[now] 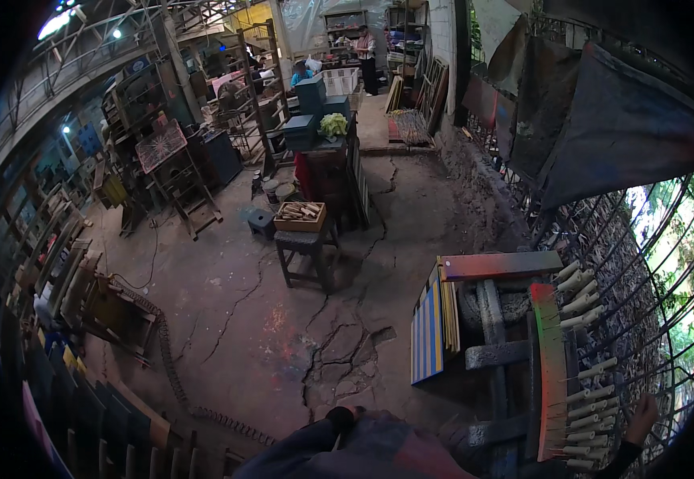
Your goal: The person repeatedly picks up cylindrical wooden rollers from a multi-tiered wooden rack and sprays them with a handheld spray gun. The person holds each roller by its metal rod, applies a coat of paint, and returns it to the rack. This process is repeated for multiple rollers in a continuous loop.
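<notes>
Nearest is dark clothing; the left hand shows little. At near right, the right hand is beside pale tubes, probably light, stiff, best held mid-length. Either grip's opening and hold I cannot tell.

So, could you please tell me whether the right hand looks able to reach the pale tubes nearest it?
Probably yes: the right hand is just to the right of the pale tubes, and nothing visible stands between them, though its fingers are too dim to judge clearly.
</notes>
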`<state>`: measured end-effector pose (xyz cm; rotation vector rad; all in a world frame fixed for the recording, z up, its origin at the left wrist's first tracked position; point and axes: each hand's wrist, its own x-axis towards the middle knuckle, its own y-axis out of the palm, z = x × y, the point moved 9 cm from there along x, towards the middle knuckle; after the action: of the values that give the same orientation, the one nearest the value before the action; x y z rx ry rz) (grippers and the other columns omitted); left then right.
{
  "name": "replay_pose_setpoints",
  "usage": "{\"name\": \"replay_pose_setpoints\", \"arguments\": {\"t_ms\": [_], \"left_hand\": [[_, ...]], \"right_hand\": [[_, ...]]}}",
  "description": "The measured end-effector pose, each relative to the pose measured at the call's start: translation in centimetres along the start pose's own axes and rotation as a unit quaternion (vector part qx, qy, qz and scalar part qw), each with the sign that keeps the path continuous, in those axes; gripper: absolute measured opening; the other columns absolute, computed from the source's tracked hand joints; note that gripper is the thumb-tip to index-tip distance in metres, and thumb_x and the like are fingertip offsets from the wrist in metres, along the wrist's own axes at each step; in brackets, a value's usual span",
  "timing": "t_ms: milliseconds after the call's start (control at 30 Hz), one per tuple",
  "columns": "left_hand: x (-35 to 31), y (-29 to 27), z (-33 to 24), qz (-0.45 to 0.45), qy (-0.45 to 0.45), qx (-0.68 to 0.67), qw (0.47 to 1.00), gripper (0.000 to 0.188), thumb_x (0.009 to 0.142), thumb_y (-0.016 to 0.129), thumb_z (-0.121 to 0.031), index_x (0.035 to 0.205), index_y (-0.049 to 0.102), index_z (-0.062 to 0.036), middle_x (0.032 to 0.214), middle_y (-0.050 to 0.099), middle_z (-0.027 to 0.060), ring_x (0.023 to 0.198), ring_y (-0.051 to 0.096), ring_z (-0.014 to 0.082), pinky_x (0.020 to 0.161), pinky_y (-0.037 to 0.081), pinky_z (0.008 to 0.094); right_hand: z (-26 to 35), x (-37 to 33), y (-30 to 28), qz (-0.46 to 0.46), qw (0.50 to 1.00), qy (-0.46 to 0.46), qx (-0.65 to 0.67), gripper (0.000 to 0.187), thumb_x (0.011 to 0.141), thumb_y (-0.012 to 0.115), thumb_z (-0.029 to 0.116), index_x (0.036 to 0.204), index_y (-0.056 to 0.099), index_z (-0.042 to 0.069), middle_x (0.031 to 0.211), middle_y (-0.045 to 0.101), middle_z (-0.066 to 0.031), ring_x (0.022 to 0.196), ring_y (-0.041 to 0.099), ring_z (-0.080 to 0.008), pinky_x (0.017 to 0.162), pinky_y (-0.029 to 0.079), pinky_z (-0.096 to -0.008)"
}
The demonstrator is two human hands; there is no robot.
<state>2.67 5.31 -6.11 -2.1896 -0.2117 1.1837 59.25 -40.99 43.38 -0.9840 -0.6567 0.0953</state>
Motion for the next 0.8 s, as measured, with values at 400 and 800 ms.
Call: {"name": "replay_pose_setpoints", "arguments": {"t_ms": [400,800], "left_hand": [[4.9,-0.5,12.1,0.058,-0.033,0.064,0.996,0.037,0.087,0.044,-0.029,0.102,0.067,-0.0044,0.110,0.064,0.0167,0.101,0.061,0.0323,0.086,0.047,0.0427],[-1.1,-2.5,19.3,0.089,0.000,0.105,0.990,0.036,0.086,0.045,-0.029,0.101,0.068,-0.0061,0.110,0.064,0.0167,0.102,0.061,0.0333,0.087,0.047,0.0432]], "right_hand": [[38.4,-18.3,20.9,0.471,0.762,-0.018,0.443,0.016,0.087,0.062,0.012,0.085,0.066,-0.004,0.068,0.064,-0.0082,0.061,0.061,-0.0124,0.058,0.048,-0.0236],[31.3,-44.4,49.1,0.730,0.663,0.076,0.147,0.057,0.085,0.056,0.049,0.117,0.061,0.003,0.120,0.060,-0.0154,0.112,0.056,-0.0288,0.096,0.041,-0.0336]]}}
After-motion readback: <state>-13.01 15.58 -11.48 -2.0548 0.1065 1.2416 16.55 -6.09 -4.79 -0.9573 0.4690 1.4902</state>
